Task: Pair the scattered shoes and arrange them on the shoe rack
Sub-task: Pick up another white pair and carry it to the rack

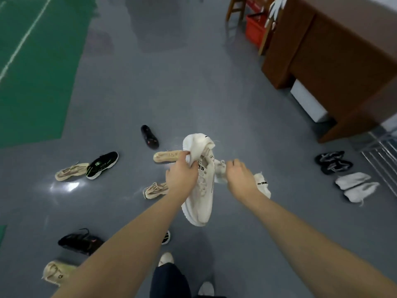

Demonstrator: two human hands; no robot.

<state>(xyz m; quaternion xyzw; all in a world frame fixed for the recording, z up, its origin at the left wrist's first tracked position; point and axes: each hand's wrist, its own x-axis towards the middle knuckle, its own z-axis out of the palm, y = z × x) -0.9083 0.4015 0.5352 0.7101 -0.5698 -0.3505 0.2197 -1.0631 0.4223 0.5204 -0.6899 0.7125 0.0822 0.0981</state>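
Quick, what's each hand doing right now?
Left hand: grips the white sneaker by its collar.
Right hand: fingers curled at a second white sneaker; grip hidden, cannot tell.

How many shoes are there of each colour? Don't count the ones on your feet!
White knit sneakers: 4 (two held up, two on the floor)
Beige mesh trainers: 4
Black shoes: 6 (one mostly hidden behind a forearm)
Total: 14
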